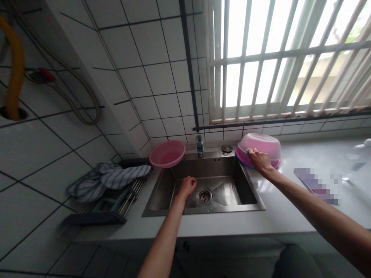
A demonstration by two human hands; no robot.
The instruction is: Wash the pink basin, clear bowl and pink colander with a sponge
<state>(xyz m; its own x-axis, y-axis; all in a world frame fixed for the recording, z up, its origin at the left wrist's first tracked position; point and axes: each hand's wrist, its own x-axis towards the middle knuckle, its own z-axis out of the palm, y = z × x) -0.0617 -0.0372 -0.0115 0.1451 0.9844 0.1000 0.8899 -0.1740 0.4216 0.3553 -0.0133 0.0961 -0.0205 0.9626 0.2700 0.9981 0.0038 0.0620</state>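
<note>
My right hand is closed on a small green pad, of which only an edge shows at the fingertips. It is at the left side of the pink basins, which stand upside down on the counter right of the sink, a pale translucent one uppermost. Over the left part of the steel sink hangs my left hand, its fingers curled and nothing visible in them. Below and right of it lies the drain strainer. Behind the sink rises the chrome faucet.
Another pink basin sits at the sink's back left corner. A striped cloth lies over a dark rack on the left. A round metal drain cover rests behind the sink. A clear plastic bottle is at the far right.
</note>
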